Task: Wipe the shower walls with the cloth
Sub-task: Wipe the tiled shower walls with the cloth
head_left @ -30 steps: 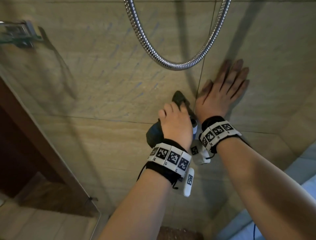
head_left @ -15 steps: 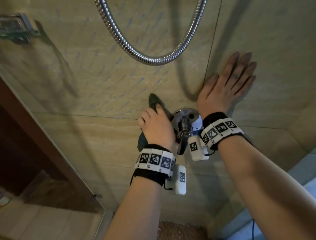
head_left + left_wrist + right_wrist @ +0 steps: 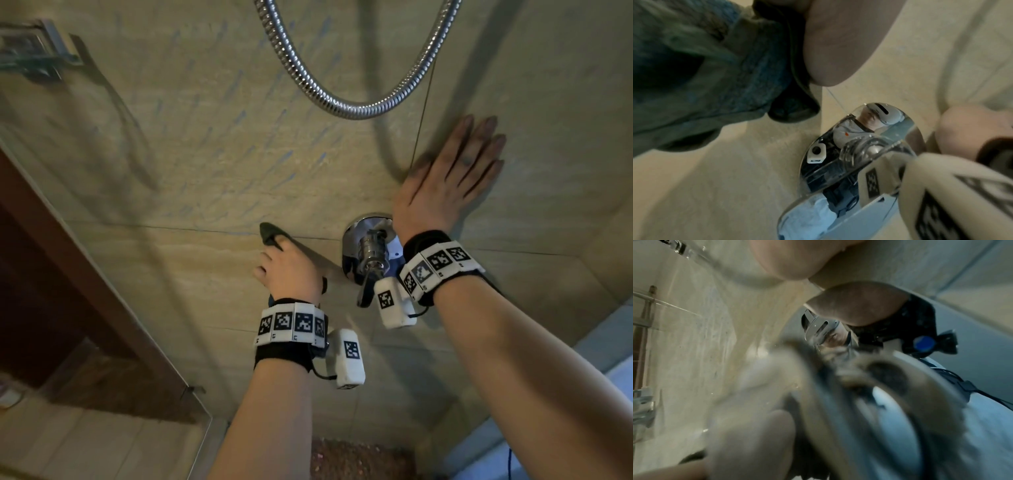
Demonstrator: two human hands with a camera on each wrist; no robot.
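1. The left hand (image 3: 291, 270) has its fingers curled on a dark green-blue cloth (image 3: 270, 234) and holds it against the beige tiled shower wall (image 3: 191, 144), just left of the chrome mixer valve (image 3: 368, 250).
2. In the head view a corner of the cloth sticks out above the fingers, near a horizontal tile joint; the rest is hidden under the hand.
3. In the left wrist view the cloth (image 3: 701, 65) is bunched and folded beside the palm, touching the wall.
4. The right hand (image 3: 448, 181) lies flat on the wall with straight fingers spread a little, above and right of the valve; it holds nothing.
5. The two hands are apart, with the valve between them.
6. A metal shower hose (image 3: 346, 108) hangs in a loop above both hands.
7. A metal fitting with a glass shelf (image 3: 34, 54) is on the wall at upper left, well apart from the hands.
8. Both wrists carry bands with black and white markers.
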